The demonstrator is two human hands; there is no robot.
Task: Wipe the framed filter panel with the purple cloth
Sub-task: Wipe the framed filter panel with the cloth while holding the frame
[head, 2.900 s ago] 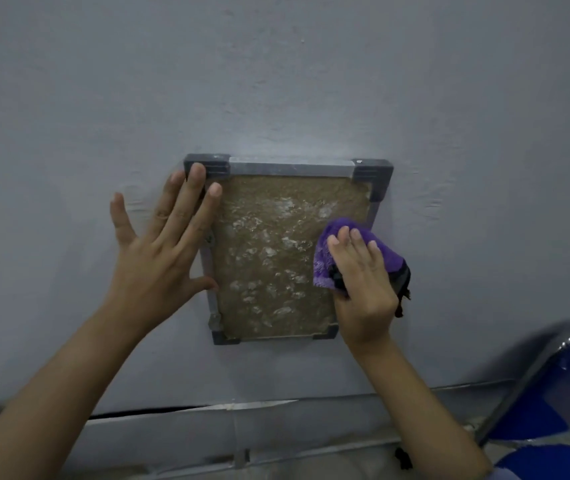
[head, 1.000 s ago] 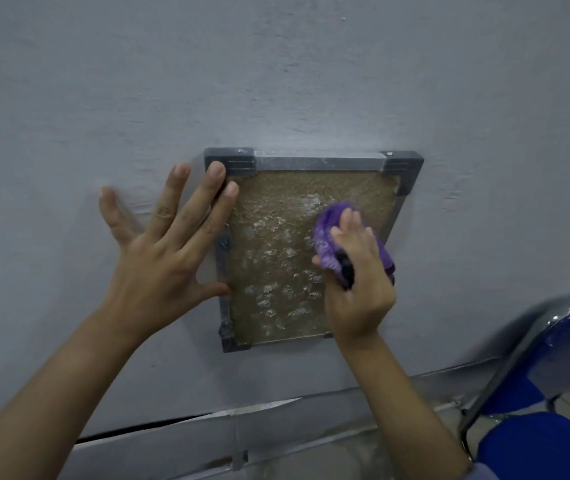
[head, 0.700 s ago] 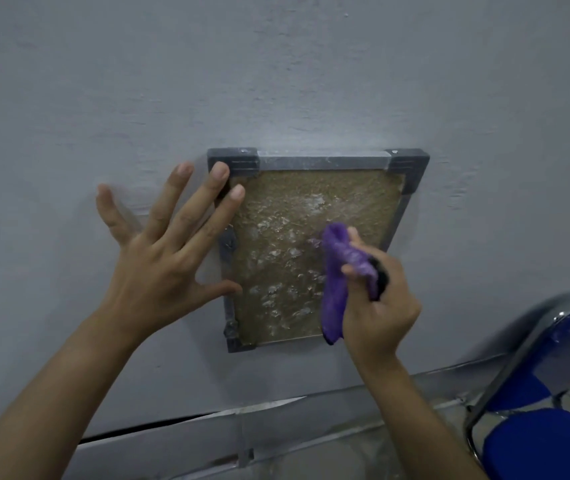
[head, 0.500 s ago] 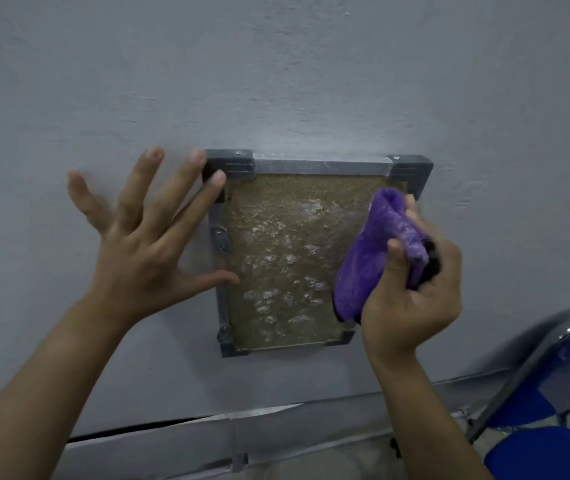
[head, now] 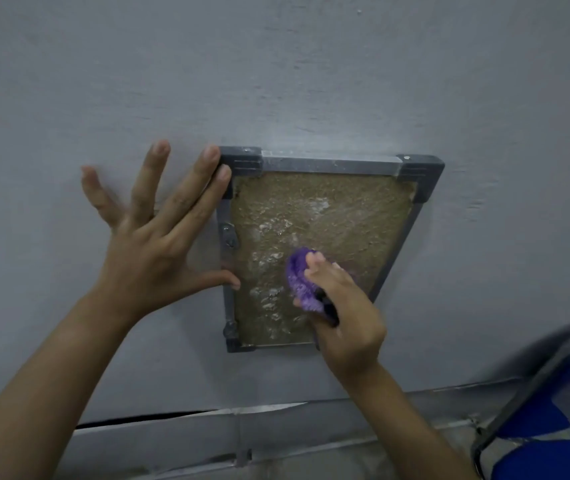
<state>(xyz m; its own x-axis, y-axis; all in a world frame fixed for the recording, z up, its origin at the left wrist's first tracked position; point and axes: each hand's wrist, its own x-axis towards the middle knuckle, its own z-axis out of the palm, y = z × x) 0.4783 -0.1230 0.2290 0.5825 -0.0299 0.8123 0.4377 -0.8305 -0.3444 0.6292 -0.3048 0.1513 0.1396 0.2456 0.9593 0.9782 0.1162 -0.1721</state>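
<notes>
The framed filter panel (head: pixel 325 216) stood against the grey wall (head: pixel 276 81). The left hand (head: pixel 151 244) lay flat with fingers spread wide, holding nothing; its forefinger touched the frame's upper left corner and its thumb the left rail. The right hand (head: pixel 345 317) was closed around the bunched purple cloth (head: pixel 299 278), pressing it on the lower middle of the brown mesh. A blue chair (head: pixel 553 427) stood at lower right

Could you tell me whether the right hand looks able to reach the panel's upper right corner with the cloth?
Probably yes: the right hand with the purple cloth is on the brown framed filter panel, nothing between.
</notes>
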